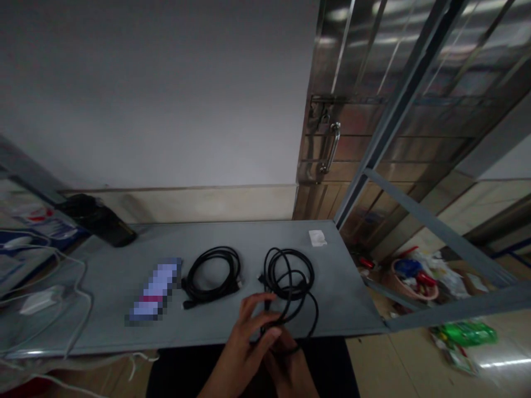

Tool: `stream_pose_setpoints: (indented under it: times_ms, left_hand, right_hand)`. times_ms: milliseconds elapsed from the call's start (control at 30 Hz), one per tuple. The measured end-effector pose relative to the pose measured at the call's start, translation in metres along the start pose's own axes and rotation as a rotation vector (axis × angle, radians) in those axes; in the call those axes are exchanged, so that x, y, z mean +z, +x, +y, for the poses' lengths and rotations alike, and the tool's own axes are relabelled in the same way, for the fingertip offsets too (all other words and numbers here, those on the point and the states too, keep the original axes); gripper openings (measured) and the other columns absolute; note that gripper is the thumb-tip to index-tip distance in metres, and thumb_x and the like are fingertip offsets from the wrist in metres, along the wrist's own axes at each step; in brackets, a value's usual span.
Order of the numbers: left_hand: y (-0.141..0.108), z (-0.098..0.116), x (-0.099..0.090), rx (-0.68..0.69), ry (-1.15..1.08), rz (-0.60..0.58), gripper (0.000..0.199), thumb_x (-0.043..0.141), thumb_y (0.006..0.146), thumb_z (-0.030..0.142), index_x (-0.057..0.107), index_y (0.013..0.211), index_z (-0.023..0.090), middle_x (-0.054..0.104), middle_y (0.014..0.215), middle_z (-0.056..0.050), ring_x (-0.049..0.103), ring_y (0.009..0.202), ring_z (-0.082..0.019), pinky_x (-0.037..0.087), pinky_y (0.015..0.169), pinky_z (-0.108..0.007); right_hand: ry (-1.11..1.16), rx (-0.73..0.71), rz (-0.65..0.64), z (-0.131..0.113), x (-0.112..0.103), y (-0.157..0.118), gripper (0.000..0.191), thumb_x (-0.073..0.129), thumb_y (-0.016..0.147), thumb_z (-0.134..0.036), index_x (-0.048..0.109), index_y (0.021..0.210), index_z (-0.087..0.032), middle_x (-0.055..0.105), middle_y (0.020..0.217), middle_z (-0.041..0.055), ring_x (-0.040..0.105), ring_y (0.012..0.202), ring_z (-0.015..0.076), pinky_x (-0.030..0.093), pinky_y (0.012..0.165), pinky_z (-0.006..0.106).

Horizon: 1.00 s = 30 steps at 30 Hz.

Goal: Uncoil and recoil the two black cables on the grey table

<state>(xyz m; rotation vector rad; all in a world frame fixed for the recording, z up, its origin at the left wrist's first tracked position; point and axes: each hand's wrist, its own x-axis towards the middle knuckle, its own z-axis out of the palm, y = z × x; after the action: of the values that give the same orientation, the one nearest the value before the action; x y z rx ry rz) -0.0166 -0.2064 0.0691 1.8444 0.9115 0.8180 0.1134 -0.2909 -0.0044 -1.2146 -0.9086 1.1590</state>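
Observation:
At the front edge of the grey table (136, 243), my left hand (253, 326) holds part of a loosely coiled black cable (311, 276) between its fingers. My right hand (288, 351) is close beside it, lower and partly hidden behind the left one, with the cable running over it; its fingers are mostly hidden. The far part of this cable lies in loops on the table, and one loop hangs near the table edge. To the left lies a second black cable (235, 265), neatly coiled, with its plugs at the near side.
A blurred-out phone (157, 290) lies left of the coils. Further left are a black bottle-like object (102, 221), white cables and a white adapter (41, 300). A small white paper (317, 238) lies at the back right, near a metal post (352, 193).

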Motion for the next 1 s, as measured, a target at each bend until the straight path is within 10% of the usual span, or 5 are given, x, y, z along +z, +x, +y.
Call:
stream_pose_setpoints:
  times_ms: [167,367,567,767,1000]
  left_hand:
    - [-0.013,-0.020,-0.012,0.048,0.128,0.046,0.070,0.082,0.100,0.047,0.059,0.165,0.040,0.061,0.169,-0.015,0.058,0.157,-0.038,0.055,0.125,-0.060]
    - [-0.020,-0.039,-0.012,0.002,0.038,-0.037,0.042,0.081,0.101,0.044,0.079,0.142,0.039,0.080,0.143,-0.011,0.075,0.136,-0.033,0.063,0.117,-0.049]
    - [-0.007,-0.050,-0.004,0.171,0.201,-0.027,0.048,0.085,0.099,0.039,0.075,0.146,0.037,0.083,0.134,-0.009,0.079,0.126,-0.031,0.067,0.110,-0.048]
    - [0.008,-0.032,-0.007,0.324,0.180,0.017,0.026,0.061,0.113,0.023,0.081,0.128,0.031,0.085,0.112,-0.007,0.082,0.102,-0.020,0.068,0.093,-0.027]
    - [-0.001,0.003,-0.007,0.185,0.075,-0.020,0.030,0.066,0.112,0.030,0.078,0.138,0.037,0.086,0.110,-0.004,0.082,0.096,-0.019,0.066,0.087,-0.024]
  right_hand:
    - [0.078,0.034,0.077,-0.019,0.002,0.003,0.054,0.074,0.098,-0.077,0.083,0.127,-0.032,0.080,0.136,0.0115,0.077,0.127,0.0347,0.060,0.115,0.050]
    - [0.131,0.195,0.214,-0.025,-0.004,-0.001,0.075,0.084,0.087,-0.084,0.077,0.134,-0.027,0.077,0.141,0.0125,0.078,0.125,0.0332,0.060,0.116,0.043]
    - [0.182,0.111,0.107,-0.056,-0.017,0.012,0.054,0.078,0.097,-0.075,0.079,0.113,-0.024,0.083,0.118,0.0129,0.083,0.100,0.0301,0.068,0.095,0.042]
    - [0.163,0.043,0.056,-0.077,-0.037,0.021,0.043,0.089,0.094,-0.060,0.075,0.113,-0.024,0.084,0.118,0.0110,0.082,0.104,0.0291,0.068,0.095,0.042]
    - [-0.001,-0.034,0.090,-0.106,-0.046,0.028,0.042,0.083,0.098,-0.063,0.081,0.108,-0.022,0.084,0.117,0.0116,0.078,0.121,0.0324,0.062,0.110,0.042]
